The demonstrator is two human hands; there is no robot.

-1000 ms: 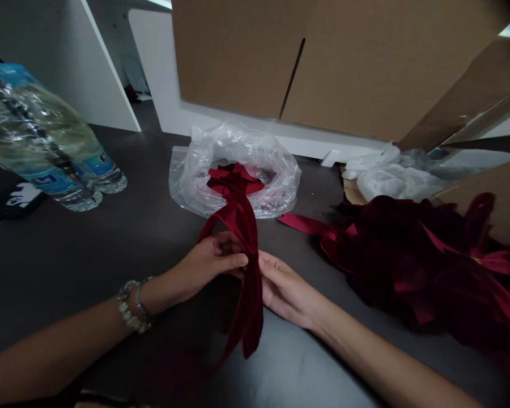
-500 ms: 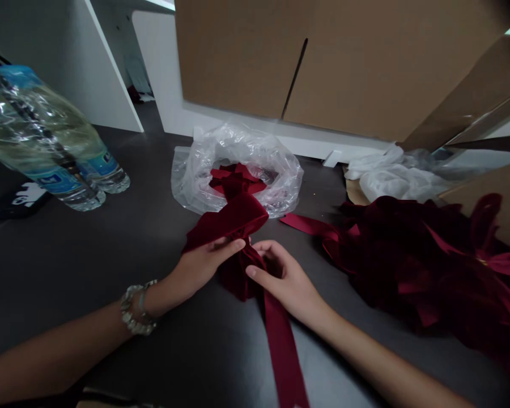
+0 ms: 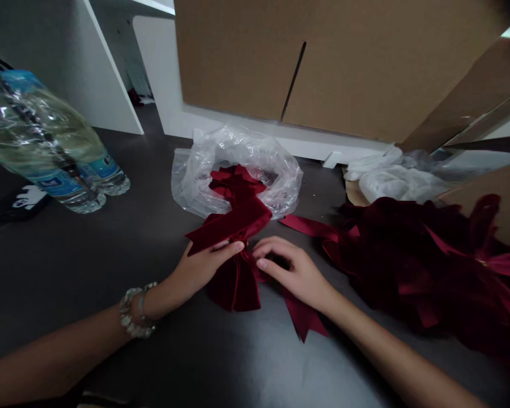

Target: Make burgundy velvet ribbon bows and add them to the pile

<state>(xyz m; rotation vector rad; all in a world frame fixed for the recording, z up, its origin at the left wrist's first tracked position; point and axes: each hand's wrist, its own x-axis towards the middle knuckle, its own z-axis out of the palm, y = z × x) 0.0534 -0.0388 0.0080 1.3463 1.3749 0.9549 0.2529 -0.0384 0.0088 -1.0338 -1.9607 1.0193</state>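
A dark red velvet bow (image 3: 238,280) hangs from the grip of my left hand (image 3: 202,265), whose thumb presses on its gathered middle. My right hand (image 3: 295,272) is closed at the bow's right side, thumb and fingers curled together on a red ribbon. That ribbon's notched tail (image 3: 304,317) comes out below my right hand. Just beyond the bow, a clear plastic bag (image 3: 195,178) lies with its mouth spread and red velvet pieces (image 3: 233,178) inside it. The fingertips of both hands are partly hidden by fabric.
To the right lies a large heap of dark red bows (image 3: 416,272). Wrapped water bottles (image 3: 63,141) and a dark phone-like object (image 3: 19,204) are at the left. A cardboard box (image 3: 344,68) stands behind, with crumpled white plastic (image 3: 408,178) near its right end. The tabletop (image 3: 165,362) is dark.
The ribbon tail under my right hand has been drawn up and right, its notched end now in view. The bow's lower loops have spread out. My left hand stays nearly in place.
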